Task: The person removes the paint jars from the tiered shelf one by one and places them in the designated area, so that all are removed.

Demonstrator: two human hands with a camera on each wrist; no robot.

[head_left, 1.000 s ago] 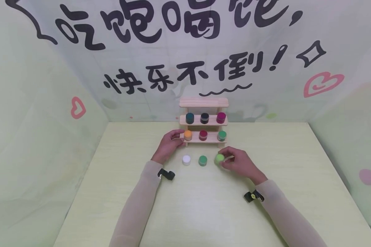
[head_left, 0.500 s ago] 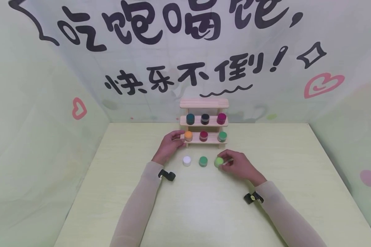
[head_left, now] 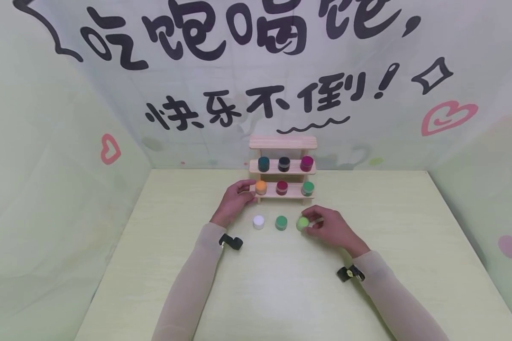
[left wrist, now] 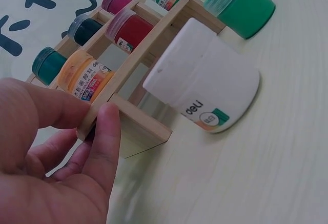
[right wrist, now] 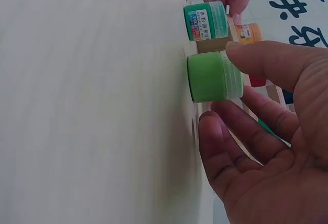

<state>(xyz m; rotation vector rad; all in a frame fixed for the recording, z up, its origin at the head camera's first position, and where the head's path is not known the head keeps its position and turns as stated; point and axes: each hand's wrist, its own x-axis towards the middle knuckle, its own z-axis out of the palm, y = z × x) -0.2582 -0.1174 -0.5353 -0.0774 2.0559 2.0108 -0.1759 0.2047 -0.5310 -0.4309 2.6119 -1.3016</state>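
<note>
My left hand (head_left: 233, 201) pinches the left end of the lower shelf of a small wooden rack (left wrist: 141, 119), thumb and fingers on either side of the board. My right hand (head_left: 330, 226) holds a light green paint jar (right wrist: 207, 78) by its clear lid, thumb on one side and fingers on the other. This jar stands upright on the table, at the right end of a row with a green paint jar (head_left: 281, 223) and a white paint jar (left wrist: 207, 75). The lower shelf bears orange (head_left: 260, 187), dark red (head_left: 281, 188) and green jars (head_left: 308, 188).
On the rack's middle shelf stand a dark teal jar (head_left: 263, 164), a black-looking jar (head_left: 283, 164) and a magenta jar (head_left: 306, 164). The pale table (head_left: 256, 289) meets a printed cloth backdrop (head_left: 205, 147) behind the rack, with cloth on both sides.
The light green jar and my right hand have moved slightly toward me, bringing the jar level with the other two in front. My left hand stays on the rack.
</note>
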